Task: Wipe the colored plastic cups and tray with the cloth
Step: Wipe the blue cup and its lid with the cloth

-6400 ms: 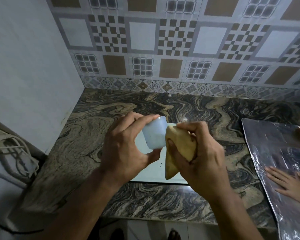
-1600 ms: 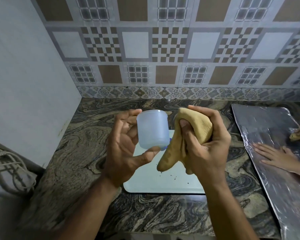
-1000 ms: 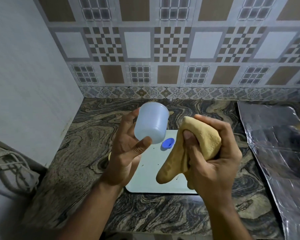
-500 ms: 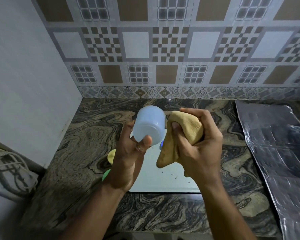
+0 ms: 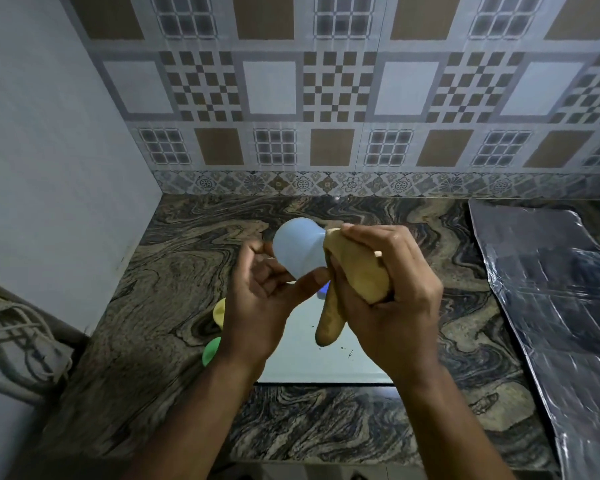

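Above the smooth white tray point(image 5: 302, 362), the left hand point(image 5: 260, 306) grips a rounded pale-blue plastic cup point(image 5: 300, 249); the right hand point(image 5: 388, 299) clutches a soft tan cloth point(image 5: 354, 278).

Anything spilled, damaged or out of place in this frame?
Only small things. Dark specks lie on the white rectangular tray near the hanging end of the tan cloth. The crinkled silver foil sheet lies askew on the marbled counter. The pale blue plastic cup looks undamaged.
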`<action>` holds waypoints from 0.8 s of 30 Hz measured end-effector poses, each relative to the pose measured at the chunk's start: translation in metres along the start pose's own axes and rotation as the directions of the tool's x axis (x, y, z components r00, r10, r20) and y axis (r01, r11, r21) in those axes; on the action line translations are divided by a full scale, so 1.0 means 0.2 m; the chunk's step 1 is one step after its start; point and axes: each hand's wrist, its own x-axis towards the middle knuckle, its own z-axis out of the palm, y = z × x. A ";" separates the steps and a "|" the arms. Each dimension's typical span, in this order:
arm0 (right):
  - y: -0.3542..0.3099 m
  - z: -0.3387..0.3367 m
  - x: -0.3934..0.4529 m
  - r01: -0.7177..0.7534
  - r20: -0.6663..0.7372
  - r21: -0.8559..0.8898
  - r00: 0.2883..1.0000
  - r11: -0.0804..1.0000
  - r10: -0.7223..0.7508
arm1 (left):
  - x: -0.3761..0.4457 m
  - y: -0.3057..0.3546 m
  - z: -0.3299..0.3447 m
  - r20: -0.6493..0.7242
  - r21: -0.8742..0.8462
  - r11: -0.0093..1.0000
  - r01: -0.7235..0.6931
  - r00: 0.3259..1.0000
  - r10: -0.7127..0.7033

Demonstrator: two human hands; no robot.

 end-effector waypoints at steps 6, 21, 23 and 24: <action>0.05 0.01 -0.08 -0.168 -0.017 0.132 0.985 0.977 0.171 | 0.01 -0.02 0.00 -0.081 0.001 1.000 0.029 0.996 -0.029; 0.02 0.02 -0.05 -0.271 0.045 0.342 0.961 0.900 0.272 | 0.03 0.02 -0.05 0.200 -0.088 0.995 0.044 0.979 -0.026; 0.00 0.05 -0.06 -0.294 -0.005 0.406 0.946 0.865 0.324 | 0.04 0.03 -0.02 0.168 -0.068 0.997 0.026 0.986 -0.014; 0.00 0.06 -0.07 -0.302 -0.032 0.434 0.936 0.849 0.350 | 0.05 0.03 -0.01 0.167 -0.073 0.997 0.029 0.986 -0.016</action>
